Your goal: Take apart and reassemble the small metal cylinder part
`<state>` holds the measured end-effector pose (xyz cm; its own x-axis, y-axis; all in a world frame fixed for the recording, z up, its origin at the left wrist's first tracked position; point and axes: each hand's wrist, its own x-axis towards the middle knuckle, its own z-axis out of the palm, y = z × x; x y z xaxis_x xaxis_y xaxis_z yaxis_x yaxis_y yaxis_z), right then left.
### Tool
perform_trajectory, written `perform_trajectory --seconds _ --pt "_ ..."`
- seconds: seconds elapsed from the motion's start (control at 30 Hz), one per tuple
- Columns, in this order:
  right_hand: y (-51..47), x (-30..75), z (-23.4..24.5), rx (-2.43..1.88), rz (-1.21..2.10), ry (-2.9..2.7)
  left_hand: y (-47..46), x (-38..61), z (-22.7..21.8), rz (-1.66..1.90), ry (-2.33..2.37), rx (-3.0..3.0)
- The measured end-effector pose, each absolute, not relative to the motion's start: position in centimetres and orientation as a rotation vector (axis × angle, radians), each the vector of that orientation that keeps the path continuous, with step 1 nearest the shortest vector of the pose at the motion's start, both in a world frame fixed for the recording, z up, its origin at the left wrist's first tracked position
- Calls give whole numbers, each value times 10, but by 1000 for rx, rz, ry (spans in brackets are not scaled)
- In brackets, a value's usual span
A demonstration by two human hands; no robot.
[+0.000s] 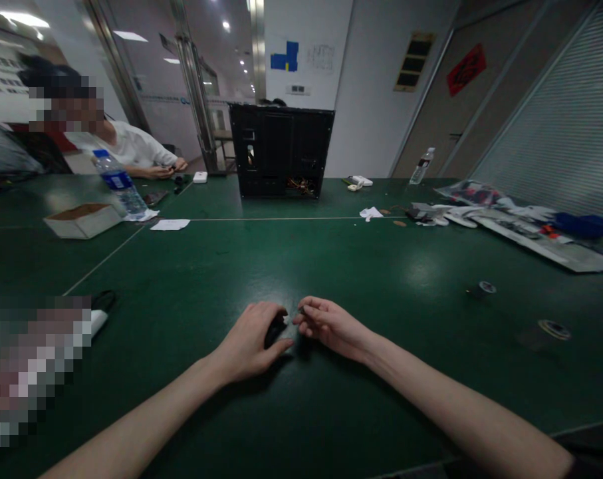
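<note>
Both my hands rest close together on the green table [301, 259], near its front edge. My left hand [254, 339] is curled round a small black object [275, 329] that shows between its fingers and thumb. My right hand [326, 324] is closed in a pinch, its fingertips meeting the left hand's at a tiny part too small to name. The two hands almost touch.
A black computer case [280, 151] stands at the table's far middle. A water bottle [120, 184] and an open cardboard box [83, 220] sit far left, by a seated person [131, 150]. Tape rolls [553, 328] lie right; papers and parts [520, 223] far right.
</note>
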<state>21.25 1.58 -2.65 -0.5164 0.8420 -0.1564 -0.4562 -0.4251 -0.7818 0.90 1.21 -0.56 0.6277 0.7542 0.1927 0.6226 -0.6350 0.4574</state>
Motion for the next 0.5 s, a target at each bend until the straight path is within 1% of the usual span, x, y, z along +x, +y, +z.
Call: perform_trajectory --seconds 0.2,0.5 --pt "16 213 -26 -735 2027 -821 13 9 -5 529 1098 2502" --pt "14 213 -25 -687 1993 -889 12 9 -6 522 1099 2508"
